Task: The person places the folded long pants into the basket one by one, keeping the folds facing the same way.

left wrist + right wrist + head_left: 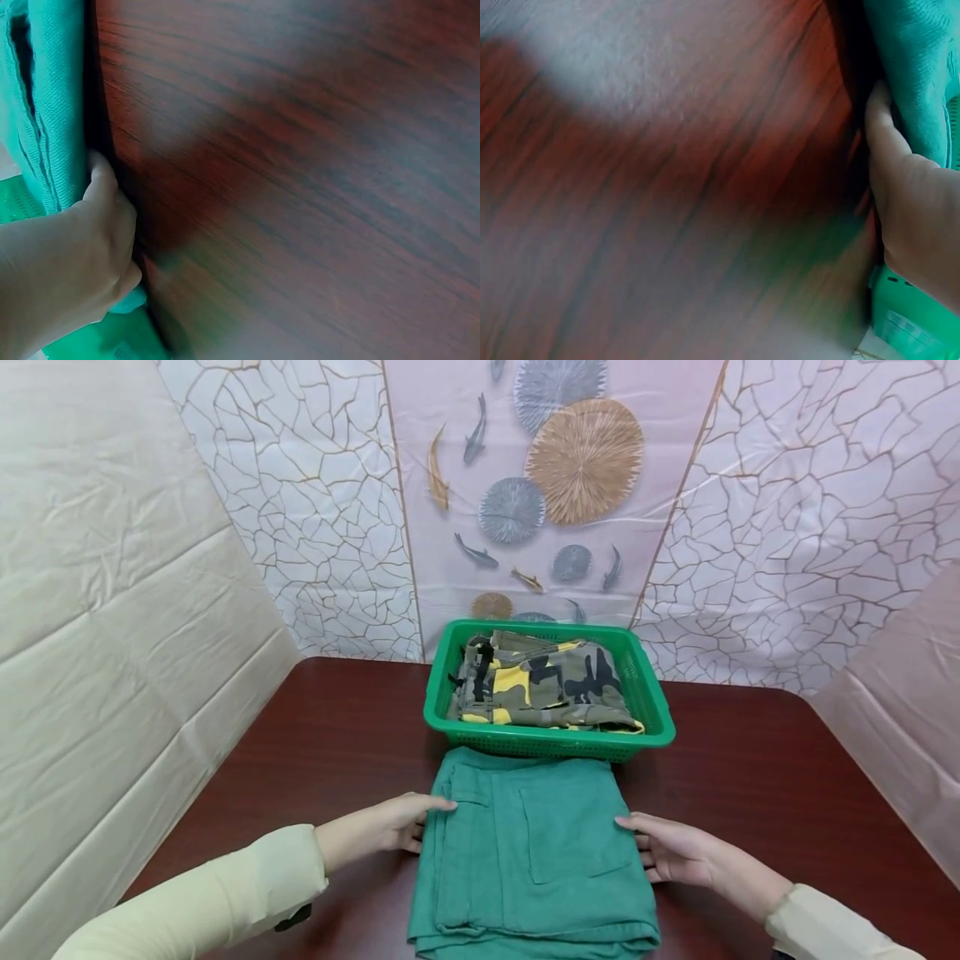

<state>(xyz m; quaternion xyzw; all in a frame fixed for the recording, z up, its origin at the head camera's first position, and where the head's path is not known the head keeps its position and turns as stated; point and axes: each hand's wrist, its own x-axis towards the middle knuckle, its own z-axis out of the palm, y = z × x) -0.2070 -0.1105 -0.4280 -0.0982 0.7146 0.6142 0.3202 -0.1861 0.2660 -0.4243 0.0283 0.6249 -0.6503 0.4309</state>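
A pair of green trousers [555, 835], folded into a thick rectangle with a patch pocket on top, lies on the table in front of the basket. My left hand [401, 822] holds its left side, thumb over the upper layer and the other fingers low at the edge. On the opposite side my right hand [675, 850] grips the right edge, with its thumb tip on the cloth. In the left wrist view the fingers of the left hand [105, 247] are partly hidden at the cloth's side. The right wrist view shows the right hand [915, 202] against the trousers [915, 75].
A green plastic basket [495, 739] stands directly behind the trousers, near the back wall. Folded camouflage clothing [547, 685] in grey, black and yellow lies inside it. Dark reddish wooden table [345, 735] extends to both sides, with pale sheets hanging around it.
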